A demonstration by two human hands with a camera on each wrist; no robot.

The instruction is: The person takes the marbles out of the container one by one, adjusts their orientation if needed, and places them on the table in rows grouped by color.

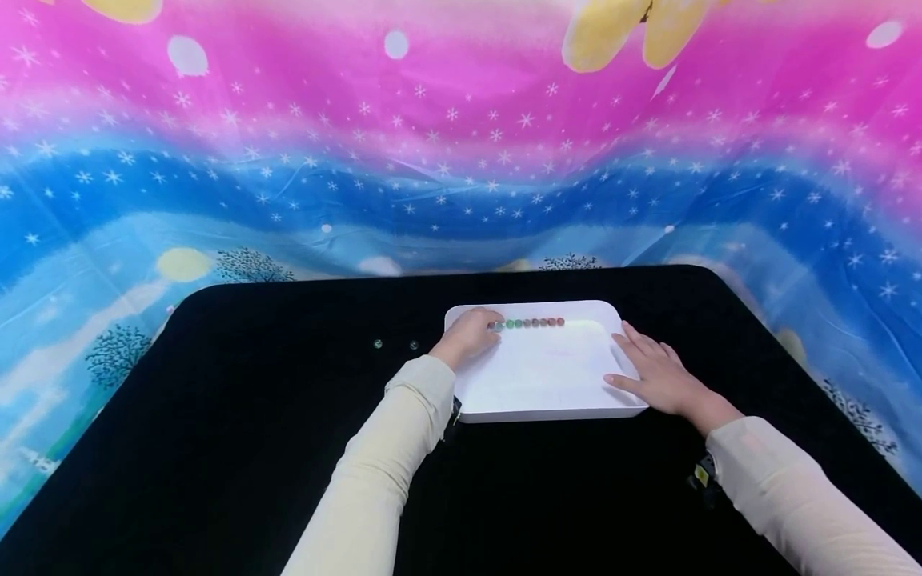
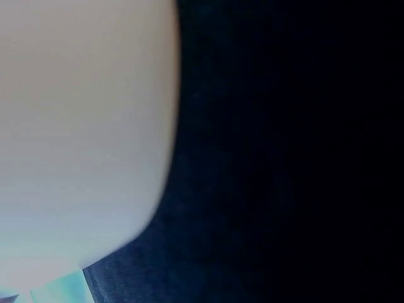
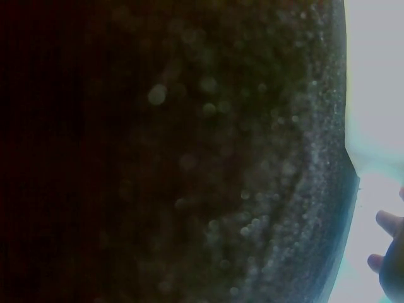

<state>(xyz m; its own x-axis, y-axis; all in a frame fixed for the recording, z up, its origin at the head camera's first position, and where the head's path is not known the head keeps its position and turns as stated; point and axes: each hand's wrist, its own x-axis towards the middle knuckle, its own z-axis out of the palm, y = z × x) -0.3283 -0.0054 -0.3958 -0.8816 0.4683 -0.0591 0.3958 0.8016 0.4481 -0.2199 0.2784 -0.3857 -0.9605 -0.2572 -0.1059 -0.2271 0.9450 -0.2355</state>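
- One white tray (image 1: 547,380) sat on one black table (image 1: 216,448).
- At least eight marbles (image 1: 535,323) formed one row toward its twelve o'clock.
- Two loose marbles (image 1: 378,344) lay at its nine o'clock.
- One left hand (image 1: 471,332) was at ten o'clock, one right hand (image 1: 661,378) at three.

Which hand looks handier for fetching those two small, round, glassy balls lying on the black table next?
Probably the left hand: it's at the left side of the white, rectangular, shallow tray, nearest those balls. The right hand is at the opposite edge, farther away.
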